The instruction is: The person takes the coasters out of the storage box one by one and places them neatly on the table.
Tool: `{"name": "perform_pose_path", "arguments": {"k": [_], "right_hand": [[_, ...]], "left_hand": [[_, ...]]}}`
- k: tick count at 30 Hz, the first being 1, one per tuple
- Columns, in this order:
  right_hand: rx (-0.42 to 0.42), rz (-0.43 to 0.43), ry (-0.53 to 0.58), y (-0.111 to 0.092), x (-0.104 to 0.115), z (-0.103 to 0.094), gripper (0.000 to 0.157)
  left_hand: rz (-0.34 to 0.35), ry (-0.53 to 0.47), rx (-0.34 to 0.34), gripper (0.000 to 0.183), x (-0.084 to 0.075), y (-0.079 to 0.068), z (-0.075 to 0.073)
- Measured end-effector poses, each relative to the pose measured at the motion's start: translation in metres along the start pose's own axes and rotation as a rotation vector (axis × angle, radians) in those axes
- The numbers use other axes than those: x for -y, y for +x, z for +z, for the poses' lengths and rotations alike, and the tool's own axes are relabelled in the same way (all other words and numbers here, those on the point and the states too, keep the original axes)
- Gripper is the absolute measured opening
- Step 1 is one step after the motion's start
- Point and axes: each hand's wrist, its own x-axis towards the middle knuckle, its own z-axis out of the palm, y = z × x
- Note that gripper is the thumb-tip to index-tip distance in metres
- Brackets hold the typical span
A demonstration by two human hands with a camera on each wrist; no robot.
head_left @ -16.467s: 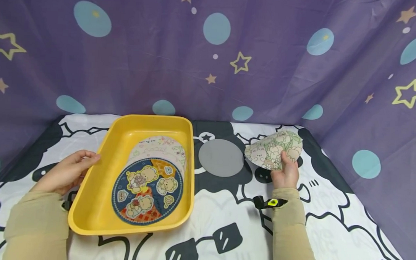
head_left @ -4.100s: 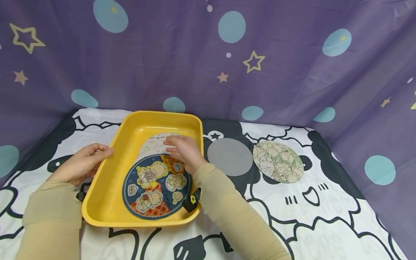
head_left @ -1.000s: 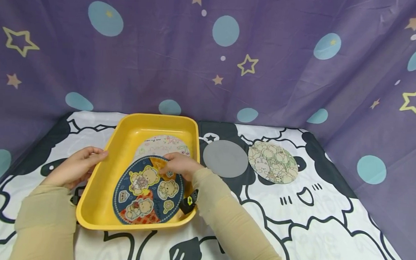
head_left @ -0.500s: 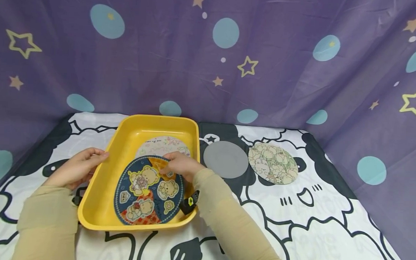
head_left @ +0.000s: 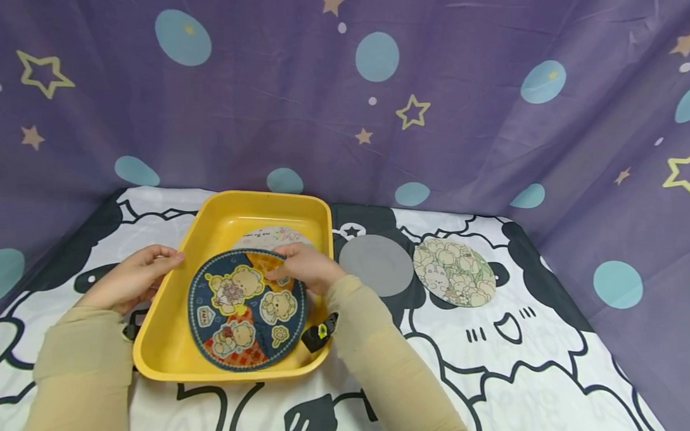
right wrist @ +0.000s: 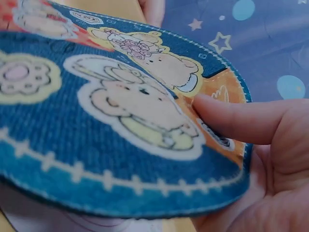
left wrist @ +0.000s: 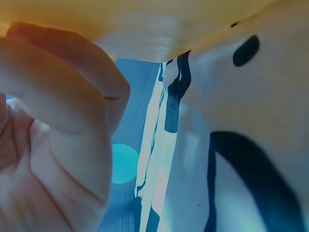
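My right hand [head_left: 309, 268] pinches the upper right edge of a round mouse pad [head_left: 247, 313] with a dark blue, bear-patterned face. In the right wrist view the thumb presses on its orange patch, fingers underneath; the blue mouse pad [right wrist: 140, 111] is tilted, raised off what lies below. A pale, flower-printed round pad [head_left: 270, 236] shows partly behind it inside the yellow tray [head_left: 163, 342]. At the tray's left rim my left hand [head_left: 134, 278] grips the edge. In the left wrist view that hand's fingers [left wrist: 63, 82] bend up against the tray's underside.
Right of the tray a plain grey disc [head_left: 375, 265] lies flat on the black-and-white cartoon tablecloth [head_left: 533, 387]. Beside it lies a green-and-cream floral round pad [head_left: 454, 272]. A purple curtain [head_left: 303, 112] hangs along the back and right side.
The floral pad, earlier in my right hand, now lies right of the grey disc. My right hand moved into the tray, took the bear mouse pad, and has just raised it slightly.
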Motion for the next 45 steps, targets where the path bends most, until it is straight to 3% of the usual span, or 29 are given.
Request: {"name": "perform_pose_path", "arguments": {"k": [8, 17, 32, 39, 45], "right_hand": [[-0.016, -0.021, 0.061, -0.006, 0.010, -0.010, 0.029], [-0.087, -0.061, 0.127, -0.018, 0.014, -0.029, 0.031], [-0.293, -0.198, 0.421, -0.037, 0.000, -0.045, 0.023], [-0.349, -0.229, 0.512, -0.046, -0.005, -0.044, 0.011], [-0.378, -0.249, 0.588, -0.054, -0.008, -0.044, 0.019]], "left_hand": [[0.001, -0.003, 0.003, 0.052, 0.001, 0.000, -0.001], [-0.001, -0.004, 0.000, 0.051, 0.000, 0.000, 0.000], [-0.022, 0.002, 0.008, 0.058, 0.000, 0.000, -0.002], [-0.022, -0.005, 0.012, 0.056, -0.001, -0.002, -0.001], [-0.038, -0.001, 0.002, 0.059, -0.003, -0.002, -0.001]]}}
